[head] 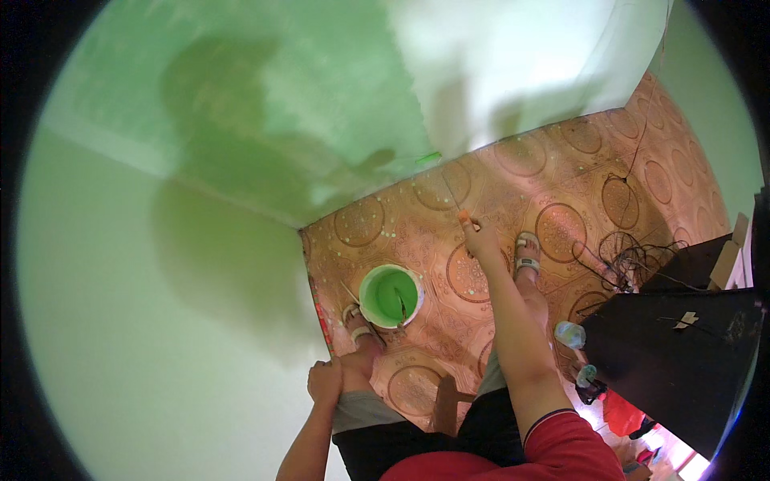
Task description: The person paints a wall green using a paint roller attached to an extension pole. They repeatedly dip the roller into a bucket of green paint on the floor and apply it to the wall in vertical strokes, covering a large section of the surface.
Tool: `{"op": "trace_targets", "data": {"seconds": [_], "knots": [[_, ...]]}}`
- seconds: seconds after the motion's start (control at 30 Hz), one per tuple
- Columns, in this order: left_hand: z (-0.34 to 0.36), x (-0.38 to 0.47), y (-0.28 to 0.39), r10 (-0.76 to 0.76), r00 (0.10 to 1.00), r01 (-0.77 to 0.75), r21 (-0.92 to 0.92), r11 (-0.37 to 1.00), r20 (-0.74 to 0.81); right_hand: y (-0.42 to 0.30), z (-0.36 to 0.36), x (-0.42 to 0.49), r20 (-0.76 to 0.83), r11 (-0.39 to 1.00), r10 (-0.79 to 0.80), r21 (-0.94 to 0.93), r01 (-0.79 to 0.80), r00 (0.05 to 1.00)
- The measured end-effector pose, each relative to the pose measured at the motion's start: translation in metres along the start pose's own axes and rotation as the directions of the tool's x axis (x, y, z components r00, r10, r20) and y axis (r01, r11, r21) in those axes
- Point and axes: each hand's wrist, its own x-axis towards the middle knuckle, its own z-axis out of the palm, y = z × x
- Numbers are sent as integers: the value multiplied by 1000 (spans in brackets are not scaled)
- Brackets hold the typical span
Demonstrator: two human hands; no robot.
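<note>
My right hand (479, 240) is closed around the orange handle of a paint roller (428, 158), whose small green roller sits low at the wall, near the floor edge. My left hand (325, 382) rests on my left knee and holds no tool. Between my feet stands a white bucket (363, 312) with green paint inside and a stick or brush standing in it. The wall (337, 108) before me is green on the left and whitish on the right, with my shadow across it.
Patterned tiles with paint drops cover the floor (415, 240). Tangled black cables (631, 258) lie at the right, beside a dark cabinet or table (668, 355). A plastic bottle (569, 335) is at its edge. A wooden stool part (446, 406) shows between my legs.
</note>
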Motion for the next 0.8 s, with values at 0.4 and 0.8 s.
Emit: {"op": "trace_targets", "data": {"seconds": [0.4,0.8], "knots": [[20,15,-23,79,996,-77,56,995,-49,0,0,6,-35,996,-46,-75,43,998],[23,18,-27,132,990,-129,63,990,-48,-5,15,-2,-36,994,16,-110,-20,999]]}}
